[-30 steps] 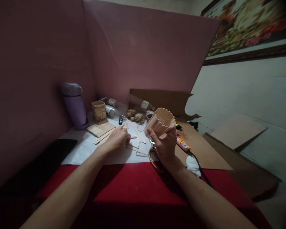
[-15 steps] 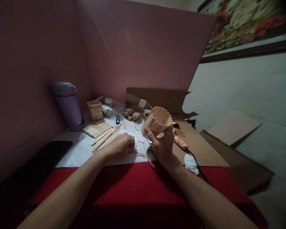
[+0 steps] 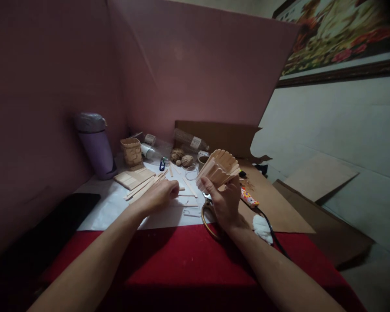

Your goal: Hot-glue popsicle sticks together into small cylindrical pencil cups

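My right hand (image 3: 226, 203) grips a flared cup made of craft sticks (image 3: 218, 170), tilted with its scalloped rim upward. My left hand (image 3: 164, 193) is low over the white sheet, fingers curled. A short stick end (image 3: 182, 189) shows just past its fingertips; whether they hold it is hidden. Several wooden craft sticks (image 3: 142, 187) lie beside and partly behind this hand. More thin pieces (image 3: 188, 205) lie between the two hands. Scissors with yellowish handles (image 3: 208, 222) rest below the cup, partly covered by my right hand.
A flat stick panel (image 3: 134, 177), a square woven-looking container (image 3: 131, 151) and a purple tumbler (image 3: 96, 147) stand left. Twine balls (image 3: 177, 154) and plastic bottles (image 3: 191, 139) lie behind. A patterned glue-gun-like tool (image 3: 249, 197), a white cloth (image 3: 262, 228) and cardboard (image 3: 279, 208) are right.
My left hand has drawn a little to the left, uncovering thin sticks on the sheet. My right hand still holds the cup in nearly the same pose. The whole view has shifted slightly.
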Available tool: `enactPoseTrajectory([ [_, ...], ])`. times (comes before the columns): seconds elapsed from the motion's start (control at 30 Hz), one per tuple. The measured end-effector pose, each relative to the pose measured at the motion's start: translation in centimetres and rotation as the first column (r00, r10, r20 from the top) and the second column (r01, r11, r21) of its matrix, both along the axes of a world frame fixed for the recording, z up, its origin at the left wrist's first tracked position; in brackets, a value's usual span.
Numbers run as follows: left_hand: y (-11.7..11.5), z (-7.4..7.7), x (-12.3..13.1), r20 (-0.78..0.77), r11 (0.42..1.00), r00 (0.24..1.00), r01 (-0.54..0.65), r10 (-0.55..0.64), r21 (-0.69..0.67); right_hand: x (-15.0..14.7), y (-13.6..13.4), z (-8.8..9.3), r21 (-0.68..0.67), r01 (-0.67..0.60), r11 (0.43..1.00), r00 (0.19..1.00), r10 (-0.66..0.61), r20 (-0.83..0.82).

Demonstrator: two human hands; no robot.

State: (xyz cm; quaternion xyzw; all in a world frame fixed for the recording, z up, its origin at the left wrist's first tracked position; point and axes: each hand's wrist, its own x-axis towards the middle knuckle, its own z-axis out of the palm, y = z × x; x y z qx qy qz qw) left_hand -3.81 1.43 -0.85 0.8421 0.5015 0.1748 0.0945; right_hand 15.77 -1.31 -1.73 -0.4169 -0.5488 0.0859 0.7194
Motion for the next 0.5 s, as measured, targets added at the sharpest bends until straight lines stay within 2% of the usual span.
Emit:
enactPoseTrajectory([
  [0.1,0.0,0.7,-0.5,-0.004,0.997,0.997,-0.081,0.081,0.005,0.0,0.2,0.0,-0.043,-0.039,0.998,0.997,0.036,-0.063],
  [0.23,-0.5,1.0,-0.4,-0.099,0.994,0.989,-0.108,0.107,-0.006,0.0,0.4,-0.3,-0.073,-0.054,0.996,0.995,0.048,-0.088],
  [0.33,-0.9,0.5,0.5,-0.068,0.995,0.997,-0.018,0.025,0.098,0.0,0.2,-0.3,-0.086,-0.06,0.994,0.994,0.052,-0.091],
  [0.4,-1.3,0.0,1.2,-0.065,0.997,0.995,0.073,-0.071,0.038,0.0,-0.1,0.0,-0.097,-0.057,0.994,0.996,0.049,-0.081],
  [0.5,-1.7,-0.6,1.8,-0.128,0.997,0.989,0.073,-0.073,-0.002,-0.1,-0.7,0.4,-0.102,-0.058,0.993,0.998,0.054,-0.045],
])
